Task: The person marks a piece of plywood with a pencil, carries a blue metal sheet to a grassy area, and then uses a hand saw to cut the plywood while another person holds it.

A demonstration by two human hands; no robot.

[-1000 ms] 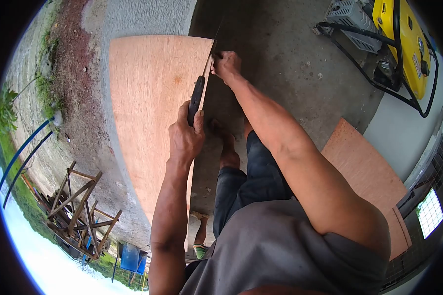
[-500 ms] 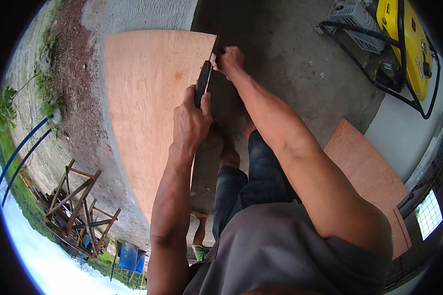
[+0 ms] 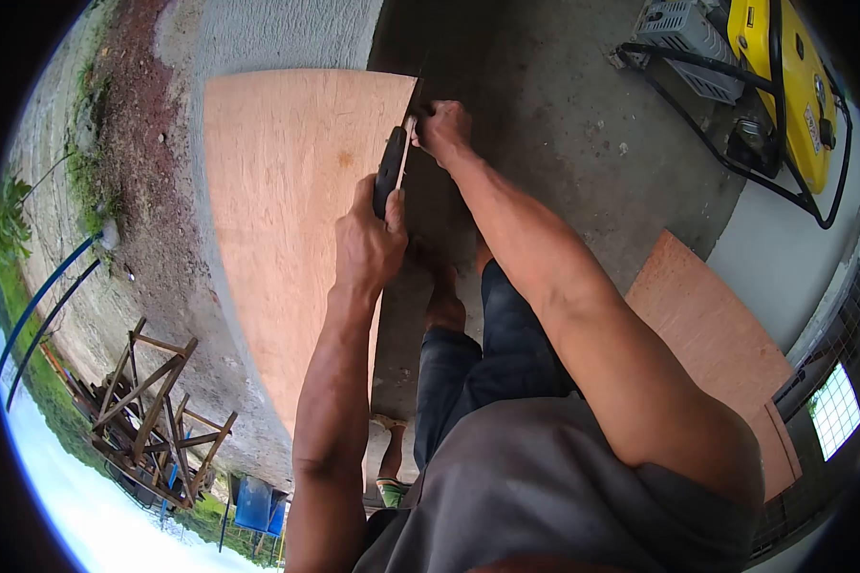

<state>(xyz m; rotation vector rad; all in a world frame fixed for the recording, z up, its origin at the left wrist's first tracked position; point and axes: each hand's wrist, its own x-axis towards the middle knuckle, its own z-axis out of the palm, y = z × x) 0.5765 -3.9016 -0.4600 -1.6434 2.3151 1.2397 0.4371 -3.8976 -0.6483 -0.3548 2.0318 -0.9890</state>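
A large plywood sheet reaches from the top centre down the left of my body. My left hand is closed around a black tool handle, which lies along the sheet's right edge. Just beyond the handle, at that edge near the top corner, my right hand is closed on something dark. What it holds is too small and shadowed to make out.
A yellow machine in a black tube frame stands at the upper right. Another plywood piece lies at the right. Wooden trestles and a blue container are at lower left. Another person's leg shows below.
The plywood's top edge and my left hand appear slightly lower in the view. My right hand has shifted slightly down and left, staying closed.
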